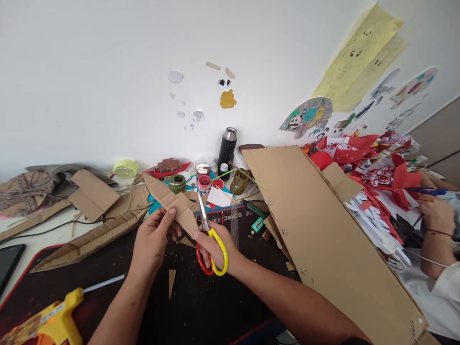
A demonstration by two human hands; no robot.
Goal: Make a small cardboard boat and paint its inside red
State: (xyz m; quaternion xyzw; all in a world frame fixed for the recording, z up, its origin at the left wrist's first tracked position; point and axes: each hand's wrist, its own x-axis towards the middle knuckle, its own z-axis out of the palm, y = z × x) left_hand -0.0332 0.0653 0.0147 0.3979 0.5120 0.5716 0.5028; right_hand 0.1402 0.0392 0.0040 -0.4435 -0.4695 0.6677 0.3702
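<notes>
Scissors meeting the cardboard strip at centre frame.

Your left hand (153,239) pinches the cardboard strip (168,200) in closed fingers at its lower end; its long axis runs up and left toward the paint jars (204,182). Your right hand (215,249), fingers closed through the yellow and red loops, holds the scissors (210,235) just right of the strip, blades angled up-left at its lower edge, above the dark worktop (201,306).

The glue gun (46,323) is cut off by the bottom-left edge.
</notes>
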